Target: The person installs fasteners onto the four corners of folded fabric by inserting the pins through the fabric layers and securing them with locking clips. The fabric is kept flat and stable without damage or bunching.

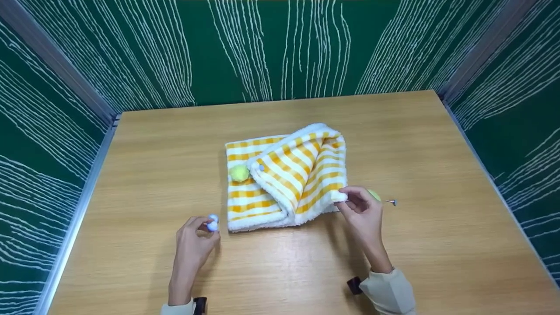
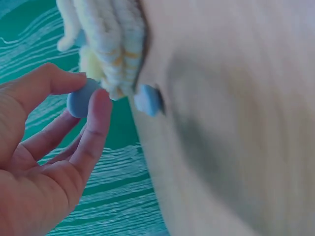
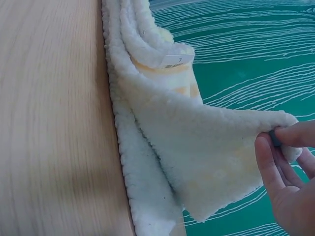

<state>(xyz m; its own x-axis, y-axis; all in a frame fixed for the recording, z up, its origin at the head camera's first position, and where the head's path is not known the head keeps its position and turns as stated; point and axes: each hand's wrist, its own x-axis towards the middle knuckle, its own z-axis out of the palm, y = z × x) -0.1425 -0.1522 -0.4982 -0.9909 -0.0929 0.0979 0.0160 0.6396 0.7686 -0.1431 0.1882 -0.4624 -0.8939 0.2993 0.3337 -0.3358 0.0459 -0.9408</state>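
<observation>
A yellow-and-white checked fleece blanket [image 1: 280,179] lies partly folded on the table, its fluffy white underside [image 3: 197,147] showing in the right wrist view. My left hand [image 1: 194,243] pinches a small light-blue round piece [image 2: 81,101] between thumb and index finger, left of the blanket. Another blue piece [image 2: 147,100] rests on the table beside it. With thumb and fingertips, my right hand [image 1: 363,212] holds the blanket's near right corner slightly raised. A small dark blue-grey piece [image 3: 274,137] shows between those fingers. A blue dot [image 1: 261,167] sits on the folded-over corner.
A fuzzy yellow-green ball [image 1: 239,173] sits on the blanket's left part. Behind my right hand, another yellow-green ball [image 1: 374,194] partly shows, with a small pin-like piece [image 1: 392,202] on the table [image 1: 420,144]. Green patterned walls [image 1: 280,48] surround the back and sides.
</observation>
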